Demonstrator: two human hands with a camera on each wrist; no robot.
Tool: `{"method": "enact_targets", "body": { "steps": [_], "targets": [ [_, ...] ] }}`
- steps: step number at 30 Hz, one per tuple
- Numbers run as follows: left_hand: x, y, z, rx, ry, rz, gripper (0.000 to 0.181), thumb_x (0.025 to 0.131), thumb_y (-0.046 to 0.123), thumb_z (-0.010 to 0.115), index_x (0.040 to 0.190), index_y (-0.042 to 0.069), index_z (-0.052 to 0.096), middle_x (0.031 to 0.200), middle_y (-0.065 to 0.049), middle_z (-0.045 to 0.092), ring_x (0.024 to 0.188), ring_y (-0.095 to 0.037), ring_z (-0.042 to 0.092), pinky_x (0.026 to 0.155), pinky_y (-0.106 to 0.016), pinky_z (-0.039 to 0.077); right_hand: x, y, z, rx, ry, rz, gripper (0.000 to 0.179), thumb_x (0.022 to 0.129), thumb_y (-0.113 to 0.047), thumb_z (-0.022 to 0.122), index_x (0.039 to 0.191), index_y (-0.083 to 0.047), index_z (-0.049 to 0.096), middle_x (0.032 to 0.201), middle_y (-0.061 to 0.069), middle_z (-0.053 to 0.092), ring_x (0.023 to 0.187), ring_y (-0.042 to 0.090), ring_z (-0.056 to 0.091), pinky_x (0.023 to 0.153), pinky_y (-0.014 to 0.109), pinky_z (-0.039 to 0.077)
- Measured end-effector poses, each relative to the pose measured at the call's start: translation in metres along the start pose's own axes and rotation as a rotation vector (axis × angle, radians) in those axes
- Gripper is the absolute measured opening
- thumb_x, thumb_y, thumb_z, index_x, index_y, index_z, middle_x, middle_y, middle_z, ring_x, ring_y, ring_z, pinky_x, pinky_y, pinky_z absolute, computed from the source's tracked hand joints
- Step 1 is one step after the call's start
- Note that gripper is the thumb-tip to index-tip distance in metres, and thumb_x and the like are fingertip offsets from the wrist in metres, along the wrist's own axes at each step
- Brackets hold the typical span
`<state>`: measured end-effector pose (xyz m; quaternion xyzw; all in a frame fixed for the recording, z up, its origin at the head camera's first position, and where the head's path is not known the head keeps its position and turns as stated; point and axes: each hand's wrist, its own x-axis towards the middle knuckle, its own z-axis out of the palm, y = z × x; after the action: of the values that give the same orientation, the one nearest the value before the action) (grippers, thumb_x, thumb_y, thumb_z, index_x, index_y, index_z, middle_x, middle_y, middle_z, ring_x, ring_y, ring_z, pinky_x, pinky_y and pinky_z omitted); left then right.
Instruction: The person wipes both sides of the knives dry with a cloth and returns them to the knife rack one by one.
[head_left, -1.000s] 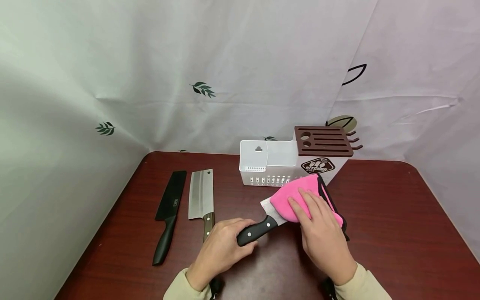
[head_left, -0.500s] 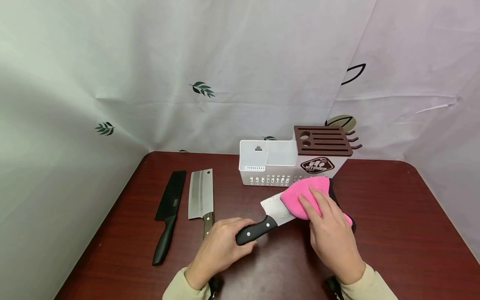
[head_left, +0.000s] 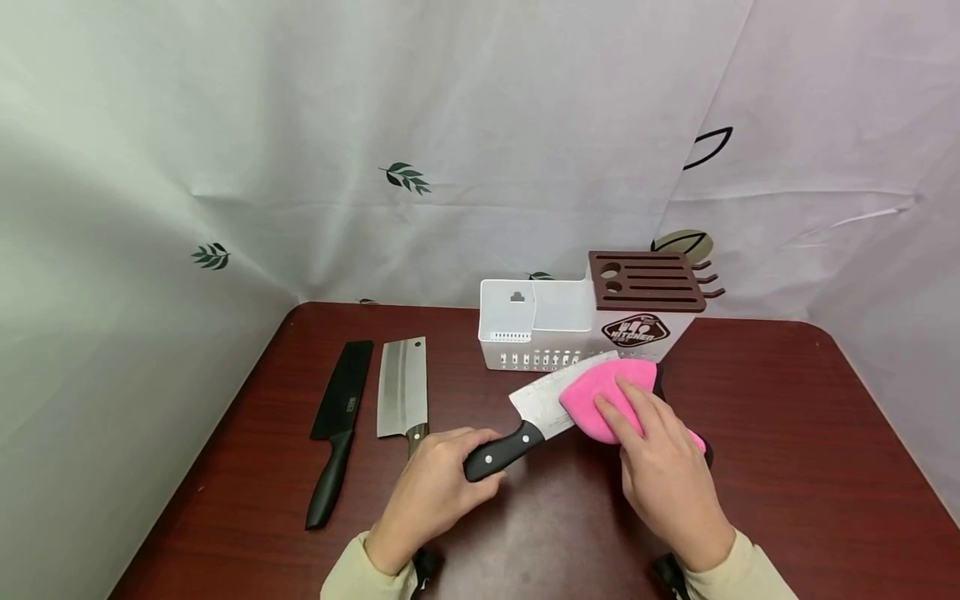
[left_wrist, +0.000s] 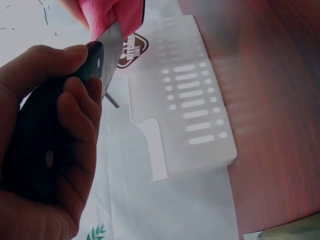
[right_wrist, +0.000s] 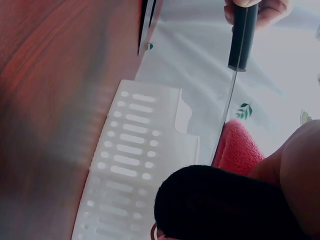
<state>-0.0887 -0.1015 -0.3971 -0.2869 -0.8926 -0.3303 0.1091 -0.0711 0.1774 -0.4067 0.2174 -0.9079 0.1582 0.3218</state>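
Note:
My left hand (head_left: 438,487) grips the black riveted handle of a cleaver (head_left: 543,408), fingers curled round it in the left wrist view. The blade is held above the table, angled up to the right. My right hand (head_left: 671,467) holds a pink cloth (head_left: 603,400) with black edging against the blade's outer part. The cloth covers much of the blade, though its upper edge and tip show. In the right wrist view, the cloth (right_wrist: 237,147) lies beside the thin blade edge, and a black fold hides much of that hand.
A white knife holder (head_left: 540,325) with a brown slotted top (head_left: 648,282) stands behind the blade. To the left lie a steel cleaver (head_left: 402,387) with a wooden handle and a black knife (head_left: 341,425). Patterned cloth hangs behind the reddish-brown table (head_left: 810,433).
The pink cloth slid outward along the blade and then slightly back, baring more metal and the tip. My left hand shifted slightly left and up with the cleaver.

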Motion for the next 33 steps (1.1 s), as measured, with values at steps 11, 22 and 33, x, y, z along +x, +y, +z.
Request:
{"method": "enact_targets", "body": {
  "steps": [11, 22, 33],
  "targets": [
    [0.0, 0.001, 0.0, -0.01, -0.004, -0.013, 0.03, 0.071, 0.011, 0.086, 0.098, 0.015, 0.074, 0.085, 0.011, 0.067, 0.07, 0.0, 0.055, 0.061, -0.018, 0.043, 0.002, -0.009, -0.005, 0.017, -0.008, -0.036, 0.051, 0.093, -0.01, 0.028, 0.123, -0.006, 0.07, 0.134, 0.018, 0.06, 0.119, 0.04, 0.055, 0.097, 0.05, 0.045],
    [0.0, 0.0, 0.001, -0.014, -0.009, -0.002, 0.03, 0.071, 0.01, 0.085, 0.099, 0.015, 0.074, 0.085, 0.012, 0.066, 0.07, 0.001, 0.054, 0.061, -0.017, 0.043, 0.001, -0.018, -0.003, 0.052, -0.021, -0.058, 0.051, 0.093, -0.012, 0.029, 0.122, -0.007, 0.07, 0.134, 0.017, 0.06, 0.12, 0.039, 0.055, 0.103, 0.045, 0.039],
    [0.0, 0.001, 0.002, -0.014, -0.012, 0.007, 0.03, 0.071, 0.009, 0.084, 0.099, 0.014, 0.075, 0.089, 0.011, 0.068, 0.072, 0.0, 0.057, 0.063, -0.018, 0.045, 0.008, -0.028, 0.002, 0.088, 0.027, -0.086, 0.048, 0.088, -0.011, 0.037, 0.12, -0.008, 0.071, 0.133, 0.015, 0.062, 0.118, 0.037, 0.056, 0.101, 0.046, 0.041]
  ]
}}
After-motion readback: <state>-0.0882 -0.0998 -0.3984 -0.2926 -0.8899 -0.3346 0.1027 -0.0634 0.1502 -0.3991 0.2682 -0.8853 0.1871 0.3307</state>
